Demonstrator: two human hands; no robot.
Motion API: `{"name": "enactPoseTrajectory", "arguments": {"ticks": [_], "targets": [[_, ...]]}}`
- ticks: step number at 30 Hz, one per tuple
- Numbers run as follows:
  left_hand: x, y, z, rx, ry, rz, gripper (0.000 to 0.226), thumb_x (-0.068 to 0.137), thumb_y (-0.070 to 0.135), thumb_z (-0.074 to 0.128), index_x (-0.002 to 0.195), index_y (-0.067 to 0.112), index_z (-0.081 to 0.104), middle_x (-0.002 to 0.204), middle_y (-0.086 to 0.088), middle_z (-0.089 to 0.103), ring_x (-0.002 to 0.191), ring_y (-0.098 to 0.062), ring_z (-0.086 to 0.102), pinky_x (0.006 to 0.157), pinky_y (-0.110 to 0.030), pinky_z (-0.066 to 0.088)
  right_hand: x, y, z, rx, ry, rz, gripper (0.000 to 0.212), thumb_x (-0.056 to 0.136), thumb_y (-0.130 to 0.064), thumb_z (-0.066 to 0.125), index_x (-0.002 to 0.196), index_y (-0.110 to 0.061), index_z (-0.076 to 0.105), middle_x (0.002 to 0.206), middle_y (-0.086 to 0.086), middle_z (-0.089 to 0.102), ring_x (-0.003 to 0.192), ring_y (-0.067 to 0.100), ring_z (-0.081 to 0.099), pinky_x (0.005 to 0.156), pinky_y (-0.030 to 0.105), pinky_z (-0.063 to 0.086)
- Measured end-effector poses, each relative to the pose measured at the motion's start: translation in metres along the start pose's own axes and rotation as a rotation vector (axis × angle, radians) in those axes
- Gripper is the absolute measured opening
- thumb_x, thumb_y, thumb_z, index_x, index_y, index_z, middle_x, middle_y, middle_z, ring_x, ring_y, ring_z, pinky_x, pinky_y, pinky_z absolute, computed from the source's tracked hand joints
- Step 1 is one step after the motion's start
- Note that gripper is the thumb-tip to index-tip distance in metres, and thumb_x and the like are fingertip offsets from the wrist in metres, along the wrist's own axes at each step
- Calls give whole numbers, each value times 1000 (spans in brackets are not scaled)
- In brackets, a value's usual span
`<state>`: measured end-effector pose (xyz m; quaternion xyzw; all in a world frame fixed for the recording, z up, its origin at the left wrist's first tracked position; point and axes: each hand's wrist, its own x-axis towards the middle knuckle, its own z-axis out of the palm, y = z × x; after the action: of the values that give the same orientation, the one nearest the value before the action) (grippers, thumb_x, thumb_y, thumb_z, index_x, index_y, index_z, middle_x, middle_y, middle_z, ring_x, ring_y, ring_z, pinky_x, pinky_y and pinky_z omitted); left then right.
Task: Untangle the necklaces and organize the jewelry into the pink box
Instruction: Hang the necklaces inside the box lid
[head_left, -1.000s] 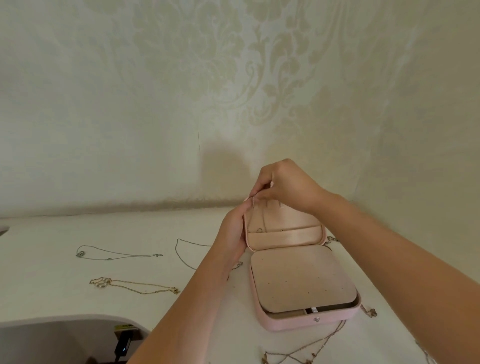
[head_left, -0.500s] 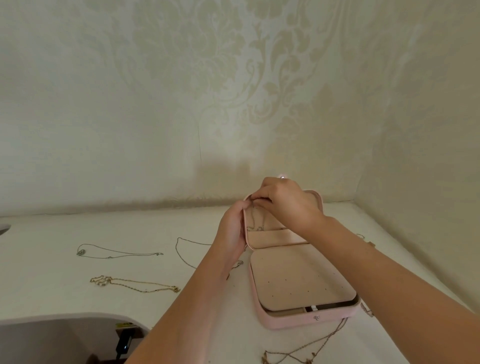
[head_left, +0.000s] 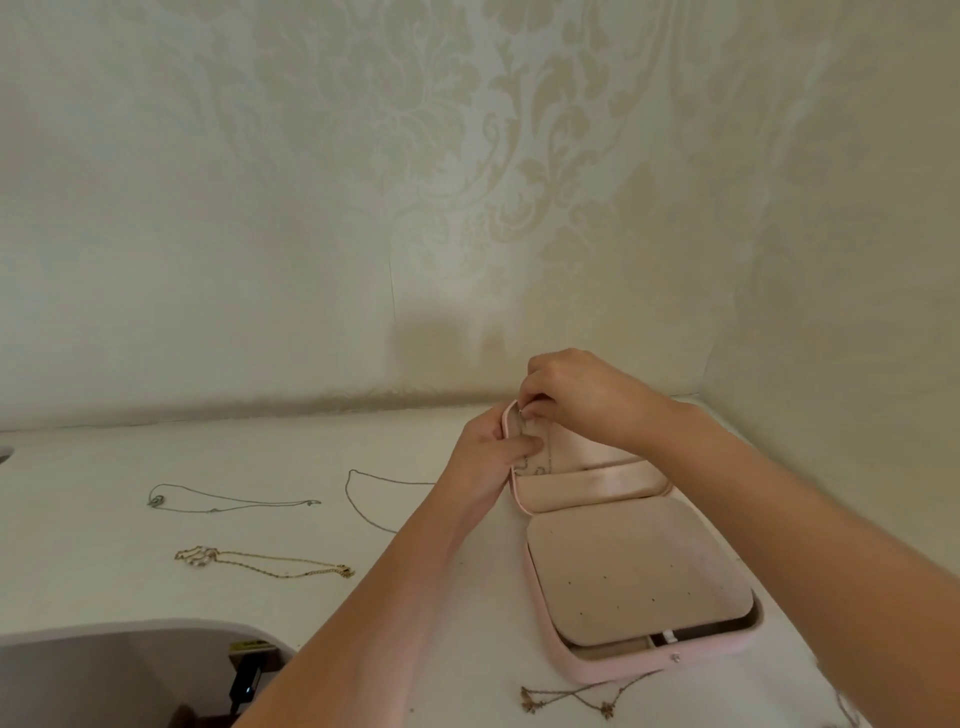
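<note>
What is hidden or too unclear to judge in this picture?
Head view:
- Where the chain fastens in the lid: covered by the right hand.
- Lid edge: under the left hand.
- Trays of the box below the panel: covered by it.
- Silver necklace: one end behind the left arm.
- Corner necklace, lower right: cut by the frame edge.
- Dark thing under the desk: too dim.
</note>
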<state>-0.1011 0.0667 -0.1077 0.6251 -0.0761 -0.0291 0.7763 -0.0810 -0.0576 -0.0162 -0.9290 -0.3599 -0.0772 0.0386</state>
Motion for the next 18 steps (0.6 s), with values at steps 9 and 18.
{"name": "enactPoseTrajectory", "arguments": {"ticks": [9, 18], "targets": [[0, 10, -4, -104, -7, -12, 35, 79, -19, 47, 91, 8, 66, 71, -3, 63, 70, -16, 60, 62, -23, 48, -4, 5, 10, 154, 275, -26, 4, 83, -14, 68, 85, -10, 67, 81, 1, 66, 72, 15, 58, 66, 25, 43], [-2, 11, -3, -156, -35, 12, 43, 80, -18, 46, 78, 17, 71, 76, -4, 65, 73, -15, 62, 66, -23, 48, -6, 4, 32, 155, 575, -140, 8, 76, -17, 68, 72, -10, 69, 71, 0, 64, 57, 15, 57, 57, 26, 42]]}}
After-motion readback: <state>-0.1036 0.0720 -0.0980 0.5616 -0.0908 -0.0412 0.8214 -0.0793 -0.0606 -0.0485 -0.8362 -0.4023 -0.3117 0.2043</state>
